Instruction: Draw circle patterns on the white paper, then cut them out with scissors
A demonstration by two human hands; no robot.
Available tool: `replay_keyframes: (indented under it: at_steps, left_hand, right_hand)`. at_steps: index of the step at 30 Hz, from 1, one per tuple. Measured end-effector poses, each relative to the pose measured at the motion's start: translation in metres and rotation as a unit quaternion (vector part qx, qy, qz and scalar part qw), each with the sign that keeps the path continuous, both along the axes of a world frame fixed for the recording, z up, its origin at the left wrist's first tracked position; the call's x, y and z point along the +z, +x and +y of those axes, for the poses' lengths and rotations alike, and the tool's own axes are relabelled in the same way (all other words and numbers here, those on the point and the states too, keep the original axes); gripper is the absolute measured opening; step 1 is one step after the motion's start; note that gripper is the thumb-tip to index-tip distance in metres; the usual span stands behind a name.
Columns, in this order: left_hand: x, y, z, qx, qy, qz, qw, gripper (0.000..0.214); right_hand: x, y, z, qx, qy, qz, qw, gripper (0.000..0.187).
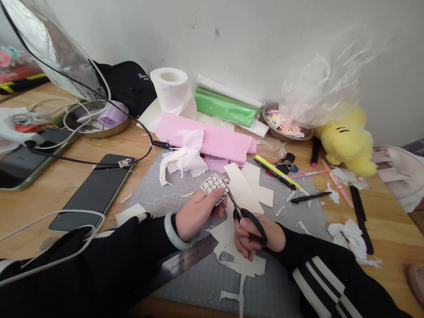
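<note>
A scale-patterned paper piece (214, 184) is pinched in the left hand (196, 215) above the grey cutting mat (281, 221), while black-handled scissors (243, 211), gripped by the right hand (255, 235), are set against its right edge.

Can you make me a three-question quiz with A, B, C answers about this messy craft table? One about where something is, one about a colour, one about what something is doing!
1. Where is the white toilet paper roll?
A. by the wall
B. on the phone
C. in a hand

2. What colour is the plush toy?
A. blue
B. yellow
C. red

3. What are the black-handled scissors doing?
A. lying on the mat
B. hanging up
C. held, blades at the patterned paper piece

Answers: 1 A, it stands against the wall. 2 B, its fur is yellow. 3 C, the right hand grips them while the left hand holds the paper.
</note>
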State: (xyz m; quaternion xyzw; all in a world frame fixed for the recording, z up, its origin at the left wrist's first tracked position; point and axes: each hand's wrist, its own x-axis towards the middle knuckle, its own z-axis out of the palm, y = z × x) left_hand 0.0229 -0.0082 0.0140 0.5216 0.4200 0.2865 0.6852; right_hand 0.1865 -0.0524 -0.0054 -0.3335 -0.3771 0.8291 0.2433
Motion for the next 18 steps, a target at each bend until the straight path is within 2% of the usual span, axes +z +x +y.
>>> replay_keyframes:
  at_steps: [18]
  left_hand:
    - [0.0011, 0.0000, 0.0009, -0.004, -0.003, 0.010, 1.000, 0.038]
  right_hand:
    - [-0.0012, -0.0006, -0.0007, -0.001, 0.008, 0.010, 1.000, 0.053]
